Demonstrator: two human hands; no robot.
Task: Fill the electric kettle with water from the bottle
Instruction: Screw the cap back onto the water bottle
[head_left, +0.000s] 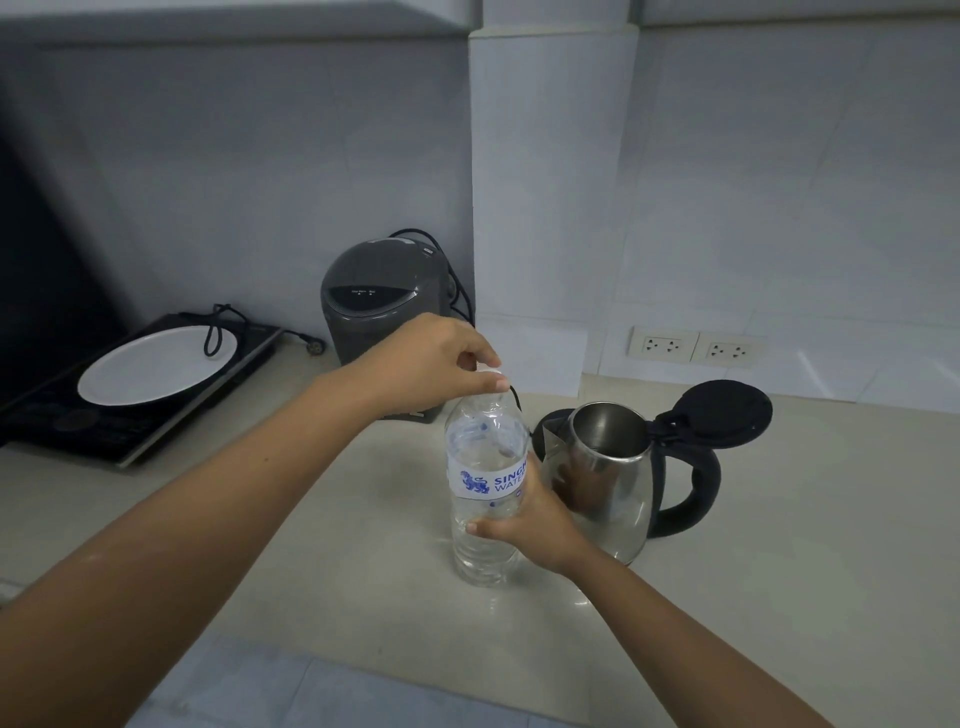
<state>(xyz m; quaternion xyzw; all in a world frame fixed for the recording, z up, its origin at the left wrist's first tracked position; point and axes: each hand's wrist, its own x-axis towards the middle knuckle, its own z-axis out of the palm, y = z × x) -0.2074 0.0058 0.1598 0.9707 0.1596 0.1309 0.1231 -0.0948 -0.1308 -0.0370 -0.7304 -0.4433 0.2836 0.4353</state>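
A clear plastic water bottle (483, 467) with a white and blue label stands upright on the counter, partly full. My right hand (530, 525) grips its lower body from the right side. My left hand (436, 364) pinches the bottle's top, and my fingers hide the cap. Right beside the bottle stands the steel electric kettle (608, 483) with a black handle. Its black lid (722, 410) is flipped open to the right, and the inside looks empty.
A grey hot-water dispenser (379, 306) with a black cord stands behind the bottle by the wall. An induction cooktop (67, 421) with a white plate (156, 364) lies at the left. Wall sockets (691, 345) sit behind the kettle. The beige counter (805, 545) spreads to the right.
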